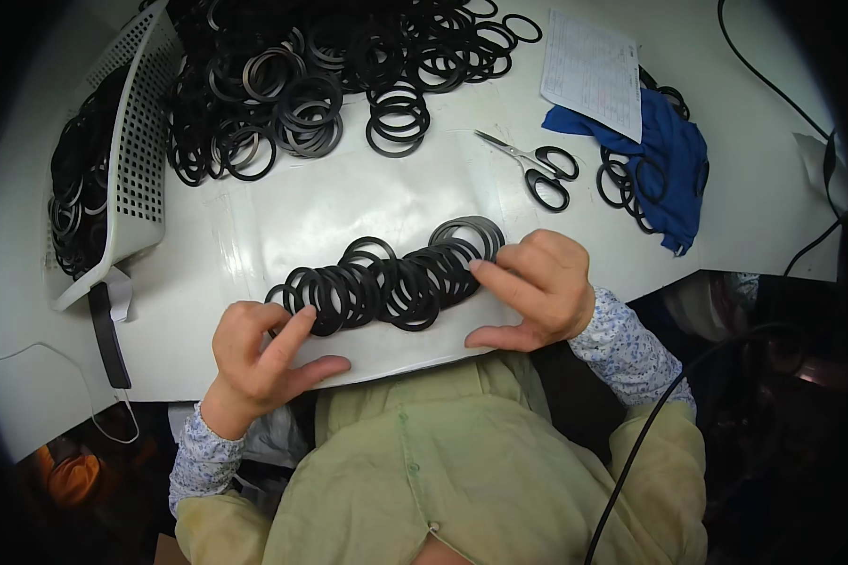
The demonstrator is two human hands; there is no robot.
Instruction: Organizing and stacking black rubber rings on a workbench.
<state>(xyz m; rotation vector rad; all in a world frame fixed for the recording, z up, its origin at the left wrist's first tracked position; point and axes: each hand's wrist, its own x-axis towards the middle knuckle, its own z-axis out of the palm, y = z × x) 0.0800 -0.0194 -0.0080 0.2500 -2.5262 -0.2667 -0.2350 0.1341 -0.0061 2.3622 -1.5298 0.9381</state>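
Note:
A row of overlapping black rings (377, 292) lies along the near edge of the white table, slanting up to the right. My left hand (259, 358) is at the row's left end, its index fingertip against the rings and its thumb spread away toward the edge. At the right end, my right hand (542, 292) reaches an index finger to the last rings, with the thumb stretched out below and the other fingers curled. Neither hand grips a ring. Greyer rings (485, 231) lie flatter at the row's right end.
A big heap of black rings (349, 56) covers the table's far side. On the left stands a white perforated basket (143, 160) holding more rings. Black-handled scissors (513, 151) lie open to the right, near a blue cloth (676, 160), a paper sheet (591, 71) and loose rings.

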